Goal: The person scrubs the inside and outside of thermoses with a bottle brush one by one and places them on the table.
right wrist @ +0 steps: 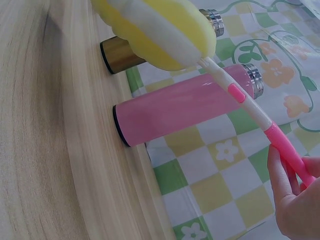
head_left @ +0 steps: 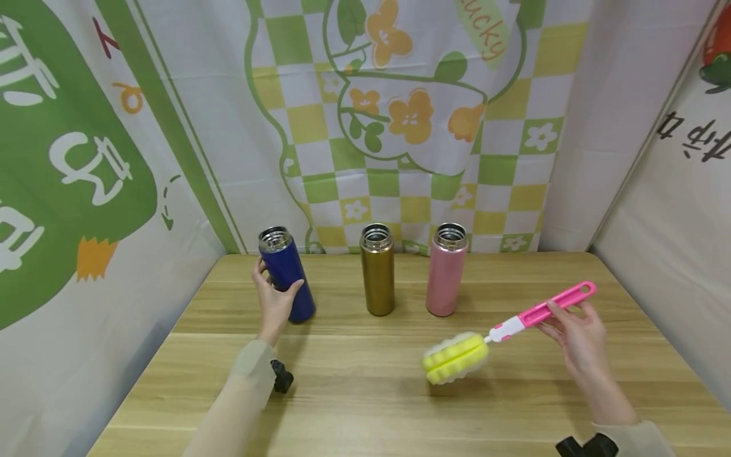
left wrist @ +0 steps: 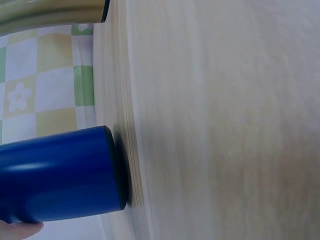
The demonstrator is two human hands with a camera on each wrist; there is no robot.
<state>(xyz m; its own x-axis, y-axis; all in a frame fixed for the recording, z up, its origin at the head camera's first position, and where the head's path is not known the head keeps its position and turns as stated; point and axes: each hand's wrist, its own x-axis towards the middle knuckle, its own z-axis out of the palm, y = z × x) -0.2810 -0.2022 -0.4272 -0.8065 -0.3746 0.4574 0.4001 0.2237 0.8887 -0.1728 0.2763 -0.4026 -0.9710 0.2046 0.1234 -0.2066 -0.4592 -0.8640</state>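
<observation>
Coated metal, plastic and wood grain before me
I see a glossy blue bottle (left wrist: 60, 175), a gold bottle (head_left: 378, 279) with a metallic sheen and a smooth pink bottle (right wrist: 185, 107), their necks (right wrist: 254, 80) shiny bare metal; my brush handle (head_left: 554, 308) is smooth plastic, its sponge head (head_left: 457, 358) bumpy foam, the tabletop (head_left: 354, 393) smooth wood grain, the curtain (head_left: 320, 127) matt cloth.

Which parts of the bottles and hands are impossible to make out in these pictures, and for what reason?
Blue bottle, left wrist view: its mouth is cut off by the left edge.
Gold bottle, right wrist view: its middle is hidden behind the sponge brush.
Left hand, head view: some fingers are partly hidden behind the blue bottle.
Right hand, right wrist view: partly cut off by the right edge.
</observation>
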